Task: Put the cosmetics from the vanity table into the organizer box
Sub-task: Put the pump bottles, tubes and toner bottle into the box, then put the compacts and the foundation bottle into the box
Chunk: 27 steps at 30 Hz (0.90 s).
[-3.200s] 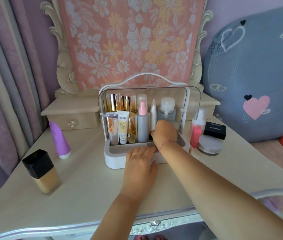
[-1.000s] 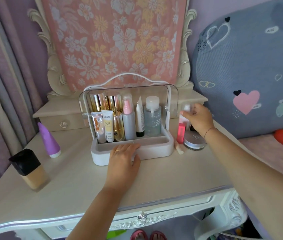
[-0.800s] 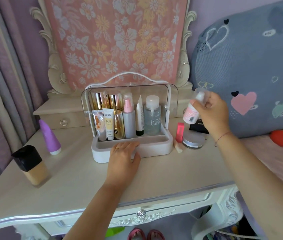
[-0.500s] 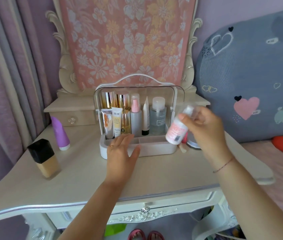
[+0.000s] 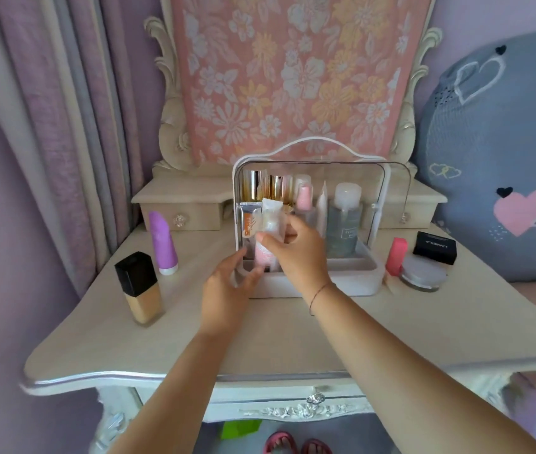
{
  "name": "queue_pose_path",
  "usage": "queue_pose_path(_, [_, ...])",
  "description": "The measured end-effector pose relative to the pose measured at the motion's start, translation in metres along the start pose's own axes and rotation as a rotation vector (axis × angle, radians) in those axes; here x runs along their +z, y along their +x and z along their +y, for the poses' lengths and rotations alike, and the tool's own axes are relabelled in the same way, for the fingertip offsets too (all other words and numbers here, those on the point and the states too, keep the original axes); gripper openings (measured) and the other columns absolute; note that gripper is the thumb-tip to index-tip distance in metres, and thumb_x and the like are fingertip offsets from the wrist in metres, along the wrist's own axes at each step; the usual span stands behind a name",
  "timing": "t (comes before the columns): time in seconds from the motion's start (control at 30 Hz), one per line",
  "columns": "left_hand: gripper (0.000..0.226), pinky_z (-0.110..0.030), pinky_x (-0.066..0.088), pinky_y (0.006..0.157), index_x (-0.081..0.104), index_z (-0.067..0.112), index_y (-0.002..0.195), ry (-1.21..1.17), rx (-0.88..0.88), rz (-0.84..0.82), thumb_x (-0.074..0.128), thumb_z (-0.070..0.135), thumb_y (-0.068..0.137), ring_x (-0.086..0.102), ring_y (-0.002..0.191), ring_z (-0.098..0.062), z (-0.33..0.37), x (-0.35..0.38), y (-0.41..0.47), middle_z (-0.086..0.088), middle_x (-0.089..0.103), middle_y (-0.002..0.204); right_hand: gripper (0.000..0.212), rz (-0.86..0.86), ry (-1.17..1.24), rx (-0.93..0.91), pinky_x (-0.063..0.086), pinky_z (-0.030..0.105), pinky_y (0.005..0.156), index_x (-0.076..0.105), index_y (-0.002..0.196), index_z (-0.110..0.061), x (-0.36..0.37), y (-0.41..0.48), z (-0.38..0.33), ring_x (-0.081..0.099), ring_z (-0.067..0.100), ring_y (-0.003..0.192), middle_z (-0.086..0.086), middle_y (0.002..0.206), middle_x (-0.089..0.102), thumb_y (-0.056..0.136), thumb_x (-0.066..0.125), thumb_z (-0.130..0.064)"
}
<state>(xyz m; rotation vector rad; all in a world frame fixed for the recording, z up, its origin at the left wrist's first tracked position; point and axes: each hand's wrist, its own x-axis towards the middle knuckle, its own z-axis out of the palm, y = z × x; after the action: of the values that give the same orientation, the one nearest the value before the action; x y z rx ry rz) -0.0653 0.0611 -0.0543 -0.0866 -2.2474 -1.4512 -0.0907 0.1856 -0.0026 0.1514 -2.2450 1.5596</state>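
Observation:
The white organizer box stands mid-table with its clear lid up and several tubes and bottles standing inside. My right hand grips a small pink spray bottle with a clear cap, holding it upright over the box's front left compartment. My left hand rests with straight fingers against the box's front left corner. Left on the table are a foundation bottle with a black cap and a purple bottle. Right of the box sit a pink lipstick, a round jar and a black compact.
The vanity table has a curved front edge and a drawer below. A mirror covered by floral cloth rises behind the box. Curtains hang at the left; a grey heart-patterned cushion is at the right.
My right hand picked the pink spray bottle up from the right of the box and carried it left to the box's front left. My left hand shifted to the box's left corner.

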Motion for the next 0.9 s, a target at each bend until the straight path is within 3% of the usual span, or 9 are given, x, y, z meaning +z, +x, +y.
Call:
queue_pose_path(0.07, [0.031,0.002,0.034,0.070,0.062,0.037,0.112,-0.031,0.028,-0.005,0.068,0.031,0.082,0.051,0.085,0.019,0.001,-0.001,0.000,0.017,0.065,0.096,0.035,-0.026,-0.022,0.041,0.056,0.038,0.079,0.066,0.103,-0.018,0.006,-0.004,0.005,0.067,0.016,0.085,-0.001,0.090,0.072,0.073,0.076,-0.032])
queue_pose_path(0.13, [0.022,-0.009,0.039,0.070,0.062,0.042,0.099,-0.051,0.057,-0.009,0.066,0.027,0.084,0.056,0.079,0.000,0.001,-0.002,0.000,0.004,0.068,0.086,0.033,-0.053,-0.033,0.060,0.056,0.039,0.082,0.066,0.103,-0.016,0.009,-0.007,0.009,0.068,0.015,0.086,0.000,0.093,0.072,0.074,0.075,-0.028])
queue_pose_path(0.23, [0.032,-0.019,0.044,0.070,0.059,0.049,0.098,-0.048,0.064,-0.004,0.065,0.022,0.084,0.057,0.080,-0.018,0.000,-0.002,0.000,-0.004,0.066,0.084,0.031,-0.087,-0.127,0.060,0.056,0.039,0.079,0.065,0.101,-0.015,0.008,-0.008,0.012,0.068,0.015,0.085,-0.001,0.094,0.072,0.075,0.073,-0.028])
queue_pose_path(0.37, [0.036,-0.022,0.047,0.072,0.057,0.049,0.097,-0.051,0.069,0.004,0.065,0.016,0.083,0.059,0.078,-0.017,-0.001,-0.001,0.000,-0.003,0.067,0.084,0.031,-0.163,-0.452,0.014,0.052,0.036,0.068,0.064,0.091,-0.014,0.007,-0.014,0.014,0.063,0.023,0.080,0.002,0.086,0.070,0.083,0.060,-0.044])
queue_pose_path(0.47, [0.026,-0.018,0.046,0.068,0.063,0.033,0.103,-0.047,0.064,0.016,0.065,0.016,0.083,0.048,0.064,-0.003,-0.002,-0.001,0.001,0.006,0.058,0.072,0.030,-0.172,-0.445,-0.008,0.052,0.037,0.072,0.064,0.093,-0.014,0.008,-0.017,0.015,0.064,0.024,0.084,0.003,0.088,0.071,0.086,0.057,-0.042])
queue_pose_path(0.6, [0.028,-0.019,0.046,0.072,0.063,0.028,0.109,-0.026,0.045,0.022,0.065,0.018,0.083,0.059,0.077,-0.010,-0.001,-0.001,0.000,0.004,0.066,0.084,0.032,-0.207,-0.459,-0.077,0.052,0.039,0.078,0.064,0.100,-0.012,0.003,-0.021,0.018,0.066,0.026,0.088,0.006,0.093,0.072,0.091,0.053,-0.041])
queue_pose_path(0.67, [0.027,-0.011,0.044,0.070,0.063,0.029,0.107,-0.027,0.032,0.028,0.067,0.020,0.082,0.061,0.080,-0.008,-0.002,-0.001,-0.001,0.007,0.067,0.088,0.030,-0.203,-0.446,-0.148,0.050,0.036,0.083,0.064,0.106,-0.014,-0.003,-0.028,0.021,0.065,0.023,0.093,0.004,0.098,0.072,0.090,0.056,-0.038])
queue_pose_path(0.77, [0.023,-0.003,0.040,0.068,0.062,0.031,0.104,-0.015,0.005,0.047,0.068,0.028,0.081,0.059,0.082,0.006,-0.002,0.000,-0.001,0.009,0.066,0.092,0.032,-0.115,-0.431,-0.294,0.044,0.030,0.094,0.063,0.117,-0.013,-0.022,-0.042,0.030,0.061,0.019,0.105,0.002,0.112,0.069,0.090,0.059,-0.030])
queue_pose_path(0.9, [0.041,-0.026,0.044,0.077,0.057,0.022,0.114,0.014,-0.037,0.143,0.071,0.037,0.078,0.058,0.089,-0.010,-0.003,-0.001,-0.006,0.007,0.059,0.104,0.017,0.246,-0.371,-0.385,0.050,0.032,0.086,0.067,0.102,-0.008,-0.084,-0.048,0.048,0.064,0.019,0.095,0.002,0.099,0.069,0.086,0.065,-0.014])
